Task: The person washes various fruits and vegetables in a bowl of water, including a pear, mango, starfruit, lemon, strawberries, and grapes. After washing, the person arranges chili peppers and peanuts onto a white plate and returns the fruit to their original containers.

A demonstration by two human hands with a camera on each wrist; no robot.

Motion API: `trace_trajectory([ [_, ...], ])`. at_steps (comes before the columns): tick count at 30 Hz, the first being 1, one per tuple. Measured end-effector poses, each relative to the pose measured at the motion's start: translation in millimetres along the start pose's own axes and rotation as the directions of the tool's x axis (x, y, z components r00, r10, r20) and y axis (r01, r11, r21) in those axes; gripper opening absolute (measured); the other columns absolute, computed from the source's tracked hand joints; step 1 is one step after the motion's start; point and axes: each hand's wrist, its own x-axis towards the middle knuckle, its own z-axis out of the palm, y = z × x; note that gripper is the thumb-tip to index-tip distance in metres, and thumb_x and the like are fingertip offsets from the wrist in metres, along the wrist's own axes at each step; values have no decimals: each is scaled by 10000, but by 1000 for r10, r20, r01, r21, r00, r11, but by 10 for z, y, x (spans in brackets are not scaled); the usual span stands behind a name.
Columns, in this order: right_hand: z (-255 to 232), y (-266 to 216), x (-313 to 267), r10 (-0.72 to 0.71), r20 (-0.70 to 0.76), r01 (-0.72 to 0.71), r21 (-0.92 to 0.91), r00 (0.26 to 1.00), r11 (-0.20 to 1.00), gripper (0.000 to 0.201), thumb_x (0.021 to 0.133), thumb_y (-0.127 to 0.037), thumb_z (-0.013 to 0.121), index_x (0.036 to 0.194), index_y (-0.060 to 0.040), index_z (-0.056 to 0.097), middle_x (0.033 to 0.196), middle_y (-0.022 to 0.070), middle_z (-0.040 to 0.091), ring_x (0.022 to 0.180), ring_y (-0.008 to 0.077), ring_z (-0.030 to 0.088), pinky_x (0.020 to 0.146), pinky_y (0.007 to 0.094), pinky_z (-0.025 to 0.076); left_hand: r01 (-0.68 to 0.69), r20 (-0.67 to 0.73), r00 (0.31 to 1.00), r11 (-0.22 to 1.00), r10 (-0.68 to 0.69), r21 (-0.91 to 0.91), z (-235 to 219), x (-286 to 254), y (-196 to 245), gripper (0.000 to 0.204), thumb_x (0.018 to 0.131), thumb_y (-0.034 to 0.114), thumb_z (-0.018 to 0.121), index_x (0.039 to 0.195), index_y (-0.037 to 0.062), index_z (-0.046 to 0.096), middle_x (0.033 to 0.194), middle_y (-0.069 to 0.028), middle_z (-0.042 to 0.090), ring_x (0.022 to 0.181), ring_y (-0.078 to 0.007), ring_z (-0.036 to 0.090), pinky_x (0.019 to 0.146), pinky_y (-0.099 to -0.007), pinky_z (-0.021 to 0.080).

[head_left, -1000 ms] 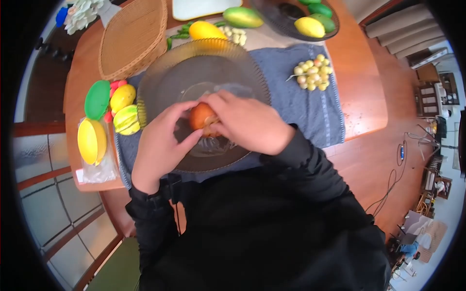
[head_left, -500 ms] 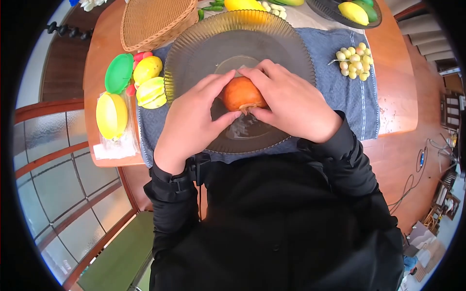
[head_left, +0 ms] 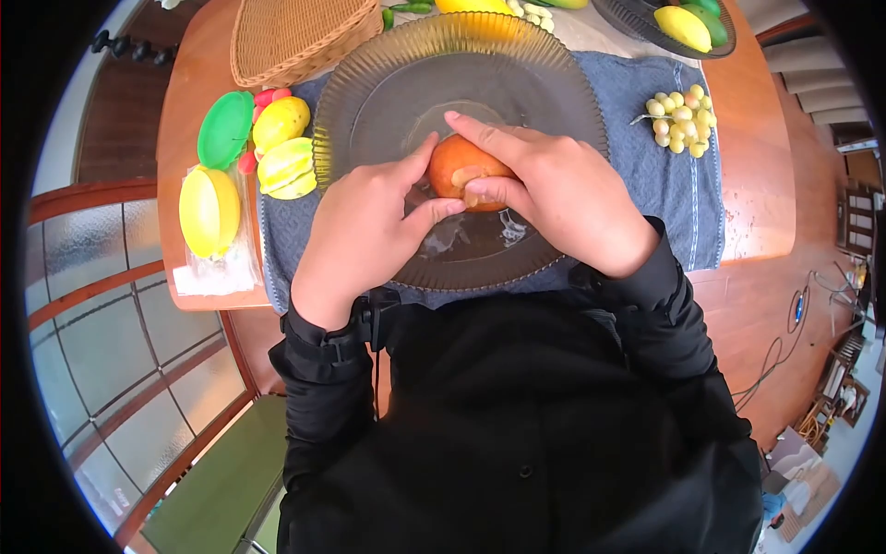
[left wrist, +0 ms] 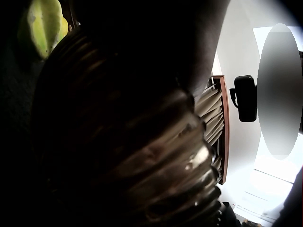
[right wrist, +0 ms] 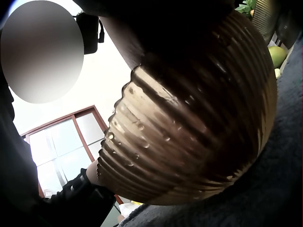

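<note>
In the head view an orange-brown onion (head_left: 466, 174) with a paler patch on its near side is held between both hands over a large ribbed amber bowl (head_left: 369, 83). My left hand (head_left: 365, 226) grips its left side, thumb at the front and fingers behind. The right hand (head_left: 563, 189) curls over the onion's right side, its thumb pressing at the pale patch. Shiny wet-looking spots show in the bowl below the hands. Both wrist views are filled by the bowl's ribbed outer wall (right wrist: 156, 127), which hides the onion and fingers; droplets cling to it in the right wrist view.
The bowl stands on a blue towel (head_left: 646, 185). Grapes (head_left: 681, 120) lie at right. Left are a star fruit (head_left: 288, 169), a yellow fruit (head_left: 281, 124), a green dish (head_left: 225, 129) and a yellow bowl (head_left: 209, 212). A wicker basket (head_left: 295, 37) and a dark fruit basket (head_left: 637, 18) stand behind.
The head view has swung, shifting the scene right and up. Both hands keep holding the onion, which has turned between them; the right thumb has moved onto its front.
</note>
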Motion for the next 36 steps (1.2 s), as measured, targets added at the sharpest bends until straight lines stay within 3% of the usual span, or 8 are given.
trace_trajectory([
  [5, -65, -36, 25, -3, 39, 3, -21, 999, 1000, 472, 1094, -306, 620, 1560, -229, 611, 1409, 185, 714, 995, 414, 775, 846, 496, 634, -27, -31, 999, 998, 25, -58, 16, -3, 29, 585, 988, 386, 802, 1466, 69, 685, 992, -172, 800, 924, -407, 762, 792, -482, 586],
  [12, -47, -29, -10, 11, 91, 3, -148, 996, 989, 471, 1096, -253, 609, 1565, -205, 603, 1401, 207, 694, 940, 438, 784, 861, 485, 652, -105, -139, 985, 993, 98, -45, 77, 7, -46, 451, 1044, 346, 741, 1419, 96, 719, 1081, -186, 798, 983, -404, 759, 819, -481, 590],
  [17, -132, -118, -6, 31, 190, -16, -77, 981, 997, 702, 971, -299, 806, 1602, -148, 538, 1482, 172, 605, 967, 433, 778, 876, 501, 641, -49, -71, 996, 999, 48, -19, -12, 18, 50, 412, 1079, 312, 696, 1413, 72, 717, 1073, -198, 798, 978, -422, 759, 831, -467, 592],
  [22, -109, -81, 8, 16, 173, -13, -20, 985, 1000, 719, 936, -309, 847, 1571, -160, 543, 1459, 156, 607, 1006, 431, 767, 873, 508, 634, 57, 1, 998, 998, -57, -6, -6, 26, 64, 363, 1111, 337, 631, 1367, 103, 738, 1073, -174, 799, 1005, -412, 752, 849, -490, 592],
  [24, -91, -89, 7, 30, 159, -32, 6, 987, 999, 684, 941, -310, 842, 1544, -159, 558, 1454, 153, 611, 1015, 432, 765, 872, 509, 633, -69, -213, 975, 998, 69, 7, 87, 10, -16, 356, 1109, 310, 632, 1400, 121, 711, 1170, -159, 787, 1041, -398, 749, 869, -475, 596],
  [27, -77, -78, -1, 36, 145, -38, 16, 989, 999, 617, 950, -303, 833, 1493, -160, 578, 1445, 157, 612, 1032, 424, 763, 877, 504, 633, -139, -250, 961, 987, 116, -77, 95, 33, -15, 368, 1098, 259, 636, 1445, 140, 671, 1264, -134, 761, 1072, -380, 748, 883, -458, 602],
  [30, -59, -96, -13, 11, 100, -5, -66, 995, 998, 547, 953, -320, 828, 1426, -157, 610, 1408, 167, 626, 1033, 415, 766, 869, 498, 635, -114, -132, 986, 991, 105, -64, 44, 5, -14, 442, 1068, 134, 677, 1508, 134, 640, 1378, -129, 731, 1087, -315, 760, 924, -380, 597],
  [36, -77, -110, 0, 84, 95, -77, -76, 992, 994, 462, 957, -346, 822, 1335, -135, 660, 1344, 164, 643, 982, 406, 769, 836, 488, 639, -99, -86, 992, 992, 92, -77, 9, -16, 27, 453, 1026, 117, 714, 1474, 150, 663, 1356, -118, 742, 1081, -285, 766, 872, -382, 611],
])
